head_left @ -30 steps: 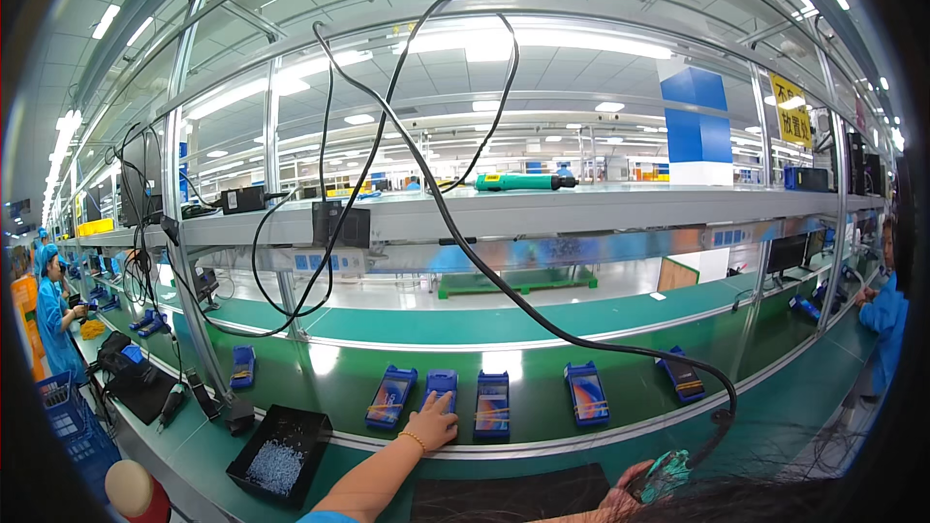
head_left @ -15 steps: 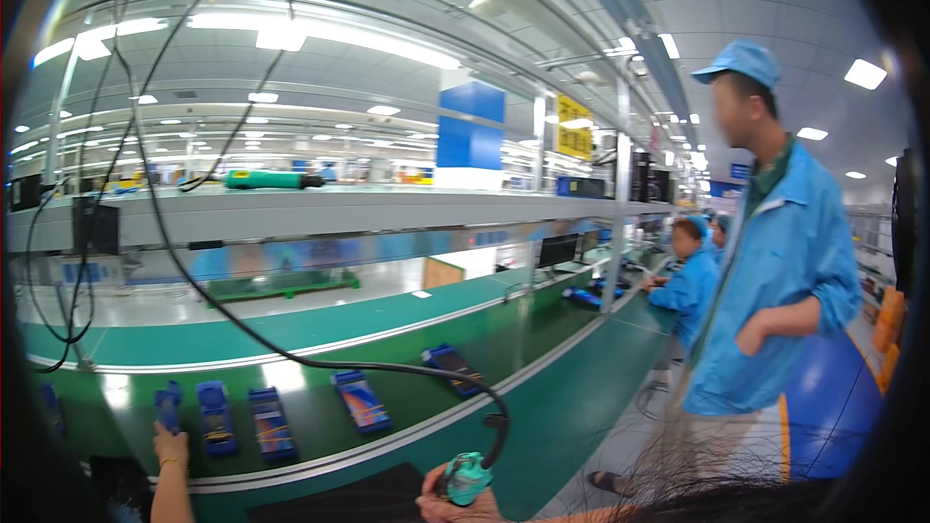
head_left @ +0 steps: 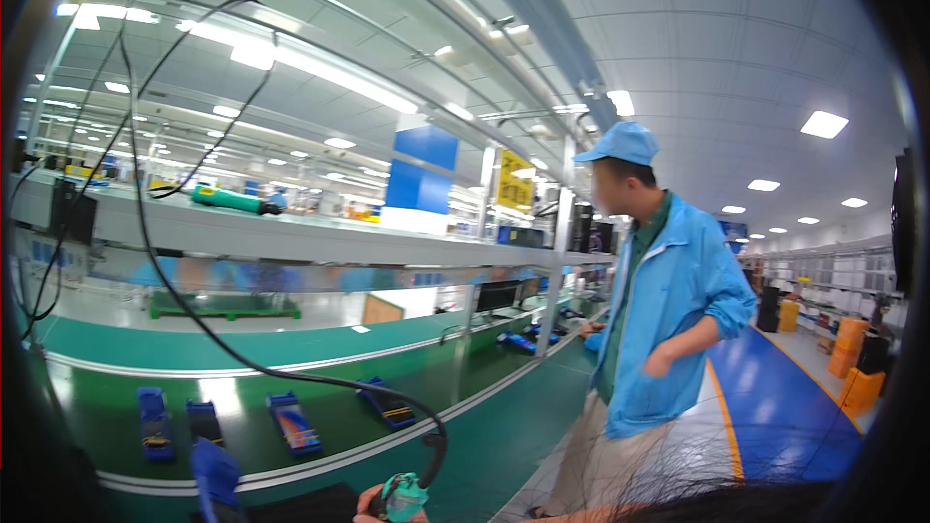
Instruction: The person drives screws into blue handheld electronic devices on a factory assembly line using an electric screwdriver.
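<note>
My right hand (head_left: 370, 504) is at the lower edge, its fingers wrapped around a green corded tool (head_left: 403, 498) that looks like an electric screwdriver. A thick black cable (head_left: 436, 450) rises from the tool's end and loops up to the left. Left of this hand, a blue holder (head_left: 217, 475) stands tilted up at the near edge of the line. My left hand does not show; the lower part of that holder runs out of the picture. Beyond it, several more blue holders lie on the dark green belt, among them one with a colourful panel (head_left: 293, 423).
A black mat (head_left: 300, 506) lies on the near green ledge. Over the belt runs a grey shelf (head_left: 320, 247) bearing another green tool (head_left: 231, 199). A co-worker in a blue jacket (head_left: 668, 305) and cap stands at the right, beside a blue floor lane (head_left: 775, 407).
The view has swung right and tipped up. My left hand, earlier at a blue holder on the belt, has left the picture; a blue holder is now up close at the near edge.
</note>
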The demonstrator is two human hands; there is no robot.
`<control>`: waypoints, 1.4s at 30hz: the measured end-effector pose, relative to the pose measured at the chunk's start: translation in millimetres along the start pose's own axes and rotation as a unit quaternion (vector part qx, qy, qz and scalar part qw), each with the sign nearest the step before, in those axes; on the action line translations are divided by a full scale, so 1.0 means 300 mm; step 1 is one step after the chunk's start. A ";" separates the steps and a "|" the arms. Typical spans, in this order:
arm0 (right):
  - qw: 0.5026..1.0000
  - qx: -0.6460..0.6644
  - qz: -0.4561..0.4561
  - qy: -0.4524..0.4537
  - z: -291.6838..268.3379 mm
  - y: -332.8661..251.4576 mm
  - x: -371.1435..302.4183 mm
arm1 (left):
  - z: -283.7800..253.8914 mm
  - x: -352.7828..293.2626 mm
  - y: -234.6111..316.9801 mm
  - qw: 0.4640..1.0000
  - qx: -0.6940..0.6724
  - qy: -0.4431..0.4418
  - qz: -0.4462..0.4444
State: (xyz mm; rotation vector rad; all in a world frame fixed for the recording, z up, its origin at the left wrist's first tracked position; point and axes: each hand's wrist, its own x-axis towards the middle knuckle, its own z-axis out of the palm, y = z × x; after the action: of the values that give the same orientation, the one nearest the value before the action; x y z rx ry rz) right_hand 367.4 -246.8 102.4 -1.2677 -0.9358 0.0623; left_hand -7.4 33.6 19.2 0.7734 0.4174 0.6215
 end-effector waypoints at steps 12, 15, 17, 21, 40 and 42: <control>0.898 0.388 0.144 -0.149 0.602 -0.007 -0.141 | 0.210 -0.167 -0.033 0.992 0.056 0.042 -0.104; 0.916 0.349 0.148 -0.128 0.630 -0.073 -0.148 | 0.062 -0.111 -0.040 0.909 0.416 0.009 -0.034; 0.916 0.342 0.158 -0.140 0.649 -0.073 -0.147 | 0.069 -0.108 0.033 0.794 0.599 0.009 -0.106; 0.892 0.392 0.143 -0.171 0.702 -0.064 -0.148 | 0.040 -0.071 0.103 0.714 0.667 -0.102 -0.186; 0.885 0.391 0.089 -0.235 0.926 -0.115 -0.190 | -0.024 0.036 0.096 0.591 0.783 -0.089 0.174; 0.885 0.388 0.104 -0.236 0.937 -0.133 -0.189 | -0.038 0.038 0.091 0.590 0.783 -0.079 0.180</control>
State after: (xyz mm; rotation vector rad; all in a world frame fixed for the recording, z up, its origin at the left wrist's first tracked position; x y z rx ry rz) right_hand 137.5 -71.0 102.4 -0.5885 -1.0264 0.8670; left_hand -15.1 62.2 30.9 2.6814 0.6068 0.4086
